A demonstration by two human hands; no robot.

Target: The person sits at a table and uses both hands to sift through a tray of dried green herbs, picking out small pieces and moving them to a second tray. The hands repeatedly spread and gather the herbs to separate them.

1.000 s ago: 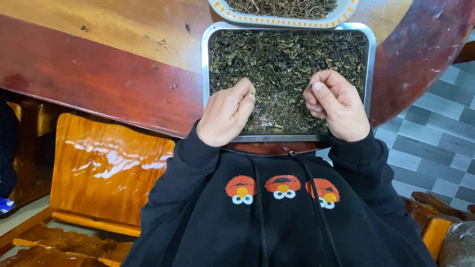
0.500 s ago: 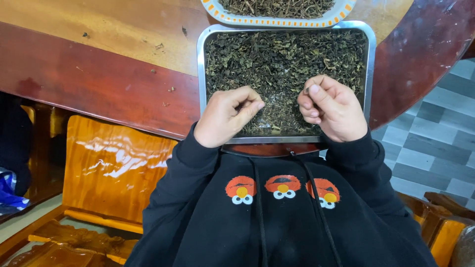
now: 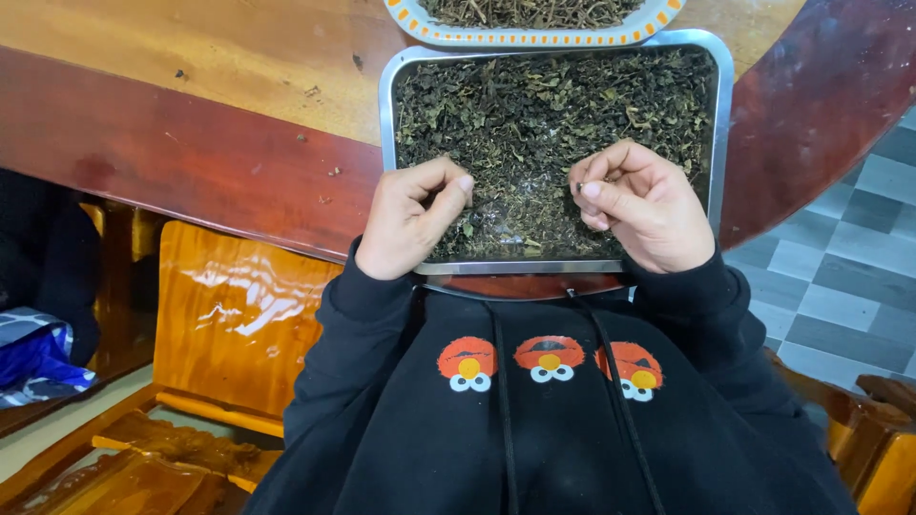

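The left hand (image 3: 412, 217) and the right hand (image 3: 641, 203) are resting over the near edge of a metal tray (image 3: 722, 143) full of dried leaves (image 3: 544, 114). The tray is lying on the wooden table (image 3: 191, 124). Both hands are curled, with fingertips pinched together; whether they are gripping any leaf, I cannot tell.

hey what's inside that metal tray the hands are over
The metal tray holds a spread layer of dried dark-green leaves. The left hand and right hand cover the near corners, so what lies under them cannot be seen.
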